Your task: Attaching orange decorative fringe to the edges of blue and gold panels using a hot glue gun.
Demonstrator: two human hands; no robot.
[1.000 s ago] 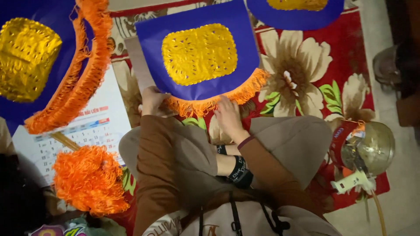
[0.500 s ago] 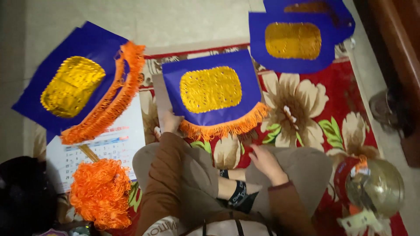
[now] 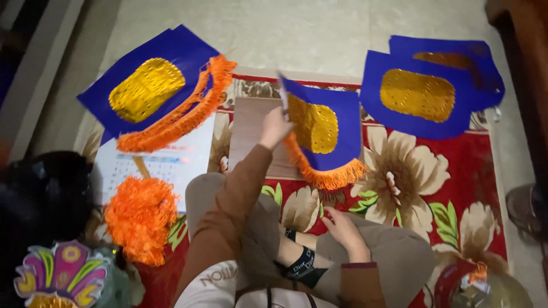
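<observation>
My left hand [image 3: 275, 127] grips the left edge of a blue pennant [image 3: 325, 131] with a gold patch and orange fringe, and lifts that side off the floral rug [image 3: 456, 188]. Under it lies a brown cardboard sheet [image 3: 248, 128]. My right hand [image 3: 341, 226] rests open by my knee on the rug, holding nothing. A stack of finished blue pennants with orange fringe [image 3: 154, 94] lies at the left. Two blue pennants without fringe [image 3: 425, 94] lie at the right.
A pile of loose orange fringe [image 3: 140, 217] sits on a white calendar sheet [image 3: 165, 165] at my left. A colourful paper flower ornament [image 3: 60, 276] is at the bottom left. A dark wooden furniture piece [image 3: 522, 57] stands at the right, a round metal pot [image 3: 491, 288] at the bottom right.
My left hand has raised the pennant's left side so that it tilts up. My right hand has let go and dropped back to my knee. The view has widened.
</observation>
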